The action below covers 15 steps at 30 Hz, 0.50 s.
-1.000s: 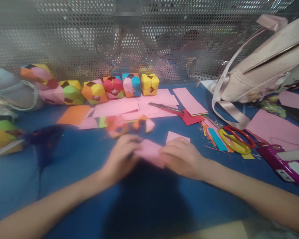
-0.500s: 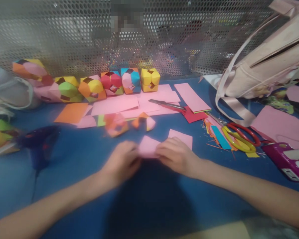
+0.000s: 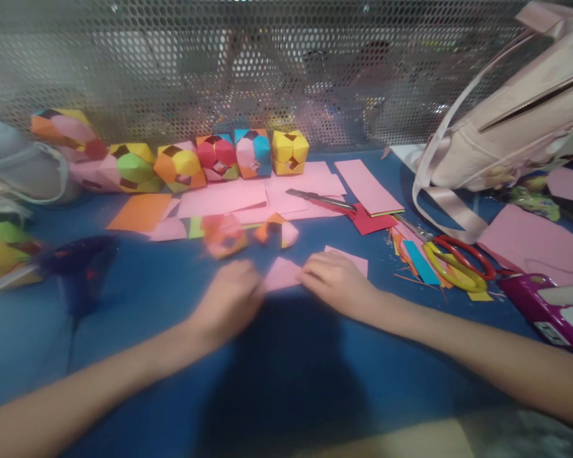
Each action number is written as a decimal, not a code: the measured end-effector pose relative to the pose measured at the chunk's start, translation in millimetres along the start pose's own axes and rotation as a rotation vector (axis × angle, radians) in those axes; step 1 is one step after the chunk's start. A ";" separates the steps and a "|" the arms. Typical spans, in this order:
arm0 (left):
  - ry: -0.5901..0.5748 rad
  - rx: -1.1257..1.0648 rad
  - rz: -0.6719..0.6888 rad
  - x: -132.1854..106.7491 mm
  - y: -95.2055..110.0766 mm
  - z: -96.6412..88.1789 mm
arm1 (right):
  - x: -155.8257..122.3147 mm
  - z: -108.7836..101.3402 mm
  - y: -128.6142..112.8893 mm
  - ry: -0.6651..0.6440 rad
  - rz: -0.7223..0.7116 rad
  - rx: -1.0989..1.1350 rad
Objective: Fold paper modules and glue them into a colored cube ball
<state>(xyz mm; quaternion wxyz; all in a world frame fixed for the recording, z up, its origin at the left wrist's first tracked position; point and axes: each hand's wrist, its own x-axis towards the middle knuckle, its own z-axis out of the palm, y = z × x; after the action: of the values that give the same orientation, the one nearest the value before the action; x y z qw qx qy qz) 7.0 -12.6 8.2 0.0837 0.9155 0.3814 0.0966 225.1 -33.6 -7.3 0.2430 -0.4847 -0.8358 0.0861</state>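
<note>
Pink paper [image 3: 282, 275] is spanning the gap between my hands, near the middle of the blue worktop [image 3: 157, 289]. My right fingers are gripping its right end; my left hand [image 3: 233, 298] is curling against its left end, too blurred to tell whether it's gripping. Paper balls [image 3: 218, 158] are lining the worktop's far edge.

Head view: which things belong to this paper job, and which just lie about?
Likely job:
small pink paper piece between left hand and right hand
flat pink paper sheets
dark blue gun-shaped tool

Likely lying about:
pale pink zipped bag
glossy purple plastic object
</note>
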 end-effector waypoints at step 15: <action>0.013 -0.445 -0.213 7.3 3.5 -16.3 | 0.1 -34.2 -0.3 -0.189 -0.160 0.486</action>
<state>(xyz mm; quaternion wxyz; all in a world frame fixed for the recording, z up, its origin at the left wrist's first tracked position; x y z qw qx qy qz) 10.5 -8.5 25.6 0.2906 0.8286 0.4455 0.1749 241.6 -36.9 22.5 0.2792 -0.3343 -0.8453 0.3094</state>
